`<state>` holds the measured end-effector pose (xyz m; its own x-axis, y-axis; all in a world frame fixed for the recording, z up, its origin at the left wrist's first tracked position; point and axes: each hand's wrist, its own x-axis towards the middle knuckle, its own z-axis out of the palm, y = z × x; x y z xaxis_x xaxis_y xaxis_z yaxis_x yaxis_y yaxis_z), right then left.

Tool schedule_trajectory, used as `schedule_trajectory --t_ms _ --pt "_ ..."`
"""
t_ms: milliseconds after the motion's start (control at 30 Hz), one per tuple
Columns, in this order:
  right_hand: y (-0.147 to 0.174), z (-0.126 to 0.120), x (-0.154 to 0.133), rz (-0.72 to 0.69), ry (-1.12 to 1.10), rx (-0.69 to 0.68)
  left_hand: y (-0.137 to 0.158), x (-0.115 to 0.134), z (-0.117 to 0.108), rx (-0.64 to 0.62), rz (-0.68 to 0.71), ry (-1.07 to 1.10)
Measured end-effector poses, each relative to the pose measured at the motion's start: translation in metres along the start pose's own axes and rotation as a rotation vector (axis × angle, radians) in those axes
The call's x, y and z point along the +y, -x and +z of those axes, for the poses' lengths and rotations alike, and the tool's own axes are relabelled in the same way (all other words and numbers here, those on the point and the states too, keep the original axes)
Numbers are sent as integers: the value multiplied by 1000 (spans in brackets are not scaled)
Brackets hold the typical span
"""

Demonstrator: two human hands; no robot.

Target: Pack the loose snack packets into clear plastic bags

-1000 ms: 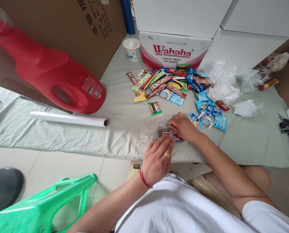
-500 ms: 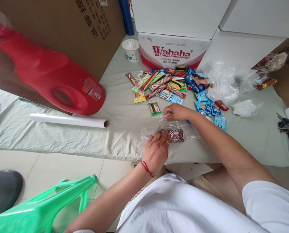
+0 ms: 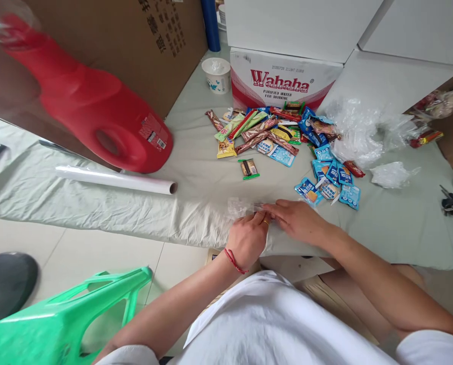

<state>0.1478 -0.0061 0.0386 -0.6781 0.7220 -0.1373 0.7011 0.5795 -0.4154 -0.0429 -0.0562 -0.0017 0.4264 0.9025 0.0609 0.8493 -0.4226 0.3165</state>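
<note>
Left hand (image 3: 248,239), right hand (image 3: 302,220) touching clear plastic (image 3: 237,207); grips partly hidden, cannot tell.

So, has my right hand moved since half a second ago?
Yes: your right hand has come toward you, farther from the Wahaha box.

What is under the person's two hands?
Clear plastic film shows just beyond the left hand and right hand; whatever their fingers cover cannot be seen.

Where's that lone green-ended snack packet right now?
In the head view, the green-ended snack packet lies slightly right of centre on the cloth, between the snack pile and the left hand.
</note>
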Motion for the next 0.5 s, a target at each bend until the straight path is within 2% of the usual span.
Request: schedule_trajectory --t_ms 100,200,267,333,400,467,500 --pt "10 25 -4 13 32 5 3 -10 3 44 -18 218" --pt "12 37 -3 -48 44 29 12 -26 5 170 -73 522" --pt "11 40 -2 -91 55 35 18 -40 4 293 -247 653" --pt "11 41 0 -112 65 21 22 -56 1 434 -523 692" --pt "10 41 1 -124 69 3 22 -71 -5 516 -783 681" --pt "10 41 3 -132 65 0 18 -81 -11 504 -888 662" --pt "9 41 3 -136 58 6 15 -84 -14 466 -862 642"
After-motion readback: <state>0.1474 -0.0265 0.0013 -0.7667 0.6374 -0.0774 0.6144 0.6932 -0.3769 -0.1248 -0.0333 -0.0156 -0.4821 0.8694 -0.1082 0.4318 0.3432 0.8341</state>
